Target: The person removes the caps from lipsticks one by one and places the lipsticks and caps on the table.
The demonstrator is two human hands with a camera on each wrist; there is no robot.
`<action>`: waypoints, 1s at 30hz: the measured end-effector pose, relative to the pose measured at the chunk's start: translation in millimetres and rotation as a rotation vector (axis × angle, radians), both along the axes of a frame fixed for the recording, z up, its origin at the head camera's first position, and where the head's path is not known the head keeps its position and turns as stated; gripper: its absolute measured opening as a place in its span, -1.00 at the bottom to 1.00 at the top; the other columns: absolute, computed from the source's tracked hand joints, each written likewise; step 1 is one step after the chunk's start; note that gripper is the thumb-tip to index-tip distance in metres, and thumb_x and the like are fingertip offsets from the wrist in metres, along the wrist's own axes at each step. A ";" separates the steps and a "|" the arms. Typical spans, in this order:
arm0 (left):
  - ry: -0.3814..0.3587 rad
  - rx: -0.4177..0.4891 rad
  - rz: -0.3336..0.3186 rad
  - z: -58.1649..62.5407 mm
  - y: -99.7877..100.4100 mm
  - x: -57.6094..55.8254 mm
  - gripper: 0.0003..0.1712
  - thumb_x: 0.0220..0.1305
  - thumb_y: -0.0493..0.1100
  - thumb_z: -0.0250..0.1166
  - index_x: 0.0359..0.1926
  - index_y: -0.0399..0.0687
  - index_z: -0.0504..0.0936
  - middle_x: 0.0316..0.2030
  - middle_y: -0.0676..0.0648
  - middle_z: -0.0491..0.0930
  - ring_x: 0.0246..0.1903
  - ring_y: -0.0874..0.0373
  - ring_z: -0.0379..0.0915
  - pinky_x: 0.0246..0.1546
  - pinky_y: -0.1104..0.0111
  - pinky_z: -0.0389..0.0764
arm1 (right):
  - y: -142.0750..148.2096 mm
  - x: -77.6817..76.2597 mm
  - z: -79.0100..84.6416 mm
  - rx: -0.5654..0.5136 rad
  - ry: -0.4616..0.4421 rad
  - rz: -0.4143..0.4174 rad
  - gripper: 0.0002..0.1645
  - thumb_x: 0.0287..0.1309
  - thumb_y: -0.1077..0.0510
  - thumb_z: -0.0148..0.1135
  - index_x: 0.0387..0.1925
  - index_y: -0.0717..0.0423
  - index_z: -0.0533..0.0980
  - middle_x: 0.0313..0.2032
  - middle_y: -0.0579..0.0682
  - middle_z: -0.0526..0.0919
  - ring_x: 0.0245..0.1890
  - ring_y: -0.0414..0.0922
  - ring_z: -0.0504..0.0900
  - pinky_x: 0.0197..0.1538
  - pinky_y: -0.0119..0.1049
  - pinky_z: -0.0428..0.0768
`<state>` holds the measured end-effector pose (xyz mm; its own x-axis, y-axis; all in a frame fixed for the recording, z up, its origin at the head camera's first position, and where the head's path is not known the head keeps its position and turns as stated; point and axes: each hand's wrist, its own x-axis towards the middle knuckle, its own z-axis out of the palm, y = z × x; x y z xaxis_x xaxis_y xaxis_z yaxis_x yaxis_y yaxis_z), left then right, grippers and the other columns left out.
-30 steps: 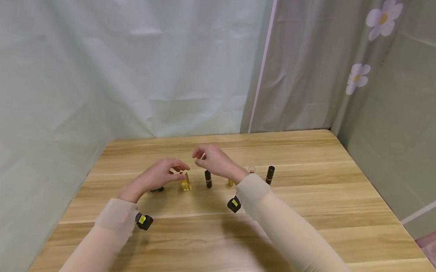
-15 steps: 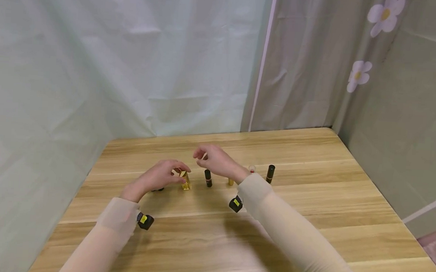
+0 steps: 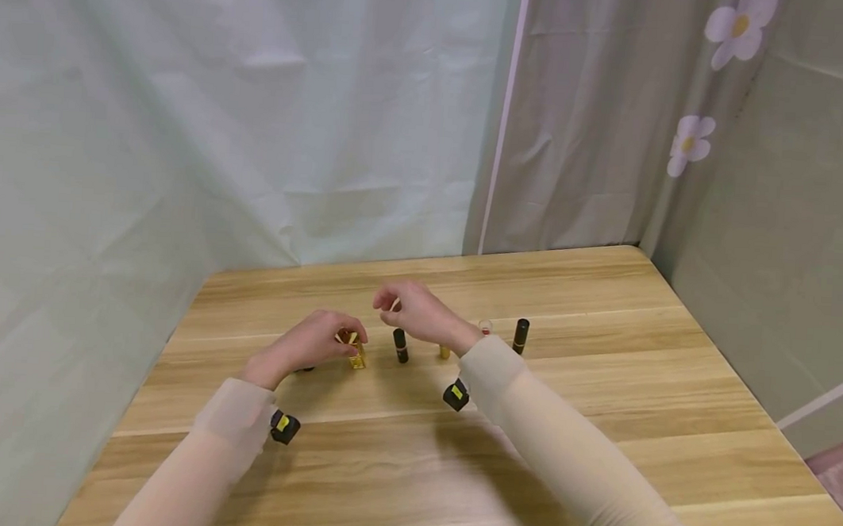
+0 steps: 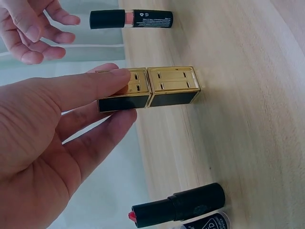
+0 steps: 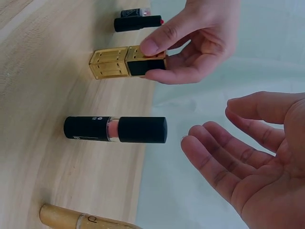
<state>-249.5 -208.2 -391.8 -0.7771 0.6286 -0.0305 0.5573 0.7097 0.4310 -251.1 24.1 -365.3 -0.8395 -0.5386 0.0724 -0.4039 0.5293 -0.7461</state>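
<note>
A square gold-and-black lipstick (image 4: 174, 86) stands upright on the wooden table. My left hand (image 3: 310, 341) pinches its upper part between thumb and fingers, as the left wrist view shows. Over the table to the right, my right hand (image 3: 422, 314) hovers with loosely bent fingers and holds nothing. Nearest to it is a black lipstick tube (image 5: 88, 128) with a pinkish band, standing upright just below the fingertips. On the other side of the gold lipstick, an uncapped black lipstick (image 4: 198, 204) shows its red tip.
A small printed tube (image 4: 209, 222) stands beside the uncapped lipstick. Under the right wrist is a gold tube (image 5: 59, 215). Farther right stand a clear-topped item (image 3: 486, 327) and a tall black tube (image 3: 521, 335). Curtains (image 3: 372, 117) hang behind the table (image 3: 561, 461).
My left hand has moved slightly to the right, its fingers closing round the top of the gold lipstick. The right hand stays almost in place.
</note>
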 end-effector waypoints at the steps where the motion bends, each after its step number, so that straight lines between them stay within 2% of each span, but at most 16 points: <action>1: 0.000 0.001 0.001 0.2 0.0 0.0 -0.83 0.28 -0.34 0.47 -0.12 -0.11 0.76 -0.38 0.08 0.61 -0.37 0.18 0.39 -0.29 0.27 0.46 | -0.5 0.0 -0.5 0.000 0.000 0.000 -0.83 0.44 0.28 0.26 0.01 0.14 0.61 -0.12 0.00 0.67 -0.09 -0.05 0.65 -0.14 -0.33 0.64; 12: 0.008 0.040 0.018 -1.4 -6.5 5.3 -0.86 0.26 -0.37 0.47 -0.18 -0.12 0.75 -0.36 0.08 0.65 -0.36 0.20 0.43 -0.27 0.27 0.50 | -7.5 0.9 -0.6 0.009 -0.008 0.011 -0.82 0.44 0.29 0.25 0.01 0.13 0.62 -0.13 0.00 0.68 -0.17 -0.14 0.63 -0.15 -0.34 0.63; 30: 0.020 0.050 0.019 -1.7 -9.7 2.4 -0.86 0.26 -0.38 0.46 -0.21 -0.10 0.73 -0.39 0.09 0.63 -0.38 0.22 0.43 -0.29 0.30 0.49 | -8.5 -1.9 -2.8 0.019 -0.010 0.006 -0.83 0.45 0.26 0.26 0.01 0.11 0.62 -0.13 -0.01 0.67 -0.18 -0.16 0.62 -0.16 -0.35 0.61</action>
<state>-247.1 -217.9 -393.6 -0.7890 0.6142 0.0164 0.5530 0.6983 0.4545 -253.0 15.6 -368.1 -0.8366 -0.5452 0.0536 -0.3999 0.5409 -0.7399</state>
